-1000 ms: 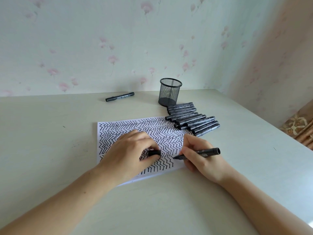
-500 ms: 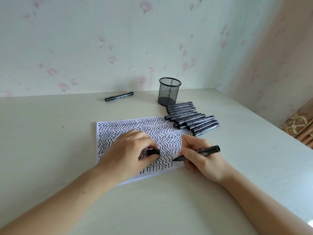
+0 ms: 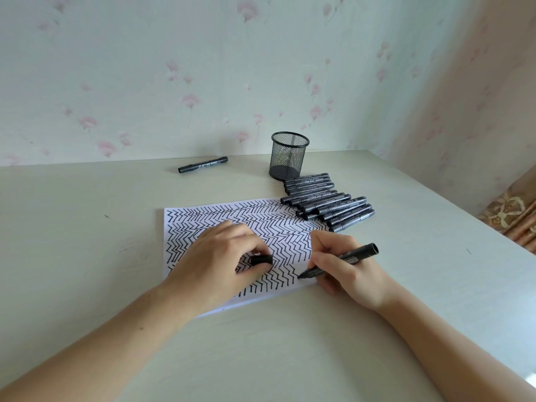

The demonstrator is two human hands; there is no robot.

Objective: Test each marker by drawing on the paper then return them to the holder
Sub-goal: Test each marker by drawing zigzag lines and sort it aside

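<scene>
Little has shifted over the last second: the right hand (image 3: 345, 271) has carried the marker (image 3: 339, 261) only slightly along the bottom row of zigzags, and the left hand (image 3: 220, 259) stays planted on the paper (image 3: 185, 221).

Right grip: fingers and thumb pinch the marker low on its barrel, tip touching the sheet near its lower right edge, back end tilted up and to the right. Left grip: fingers curl round the black cap (image 3: 262, 260), and the hand appears to rest on the page.

To do this stroke well, I judge the left hand should keep the sheet from sliding while the right draws a short, even line into the small white gap left at the bottom edge, so that fresh ink can be told apart from the crowded marks around it.

Both forearms reach in from the near edge of the table (image 3: 87, 256), wrists low, the right wrist apparently resting just off the paper.

Beyond the sheet's far right corner lies the row of capped markers (image 3: 327, 201), their near ends overlapping it; behind them stands the mesh holder (image 3: 288, 156), seemingly empty. One lone marker (image 3: 203, 164) lies well apart to the left, near the wall.
</scene>
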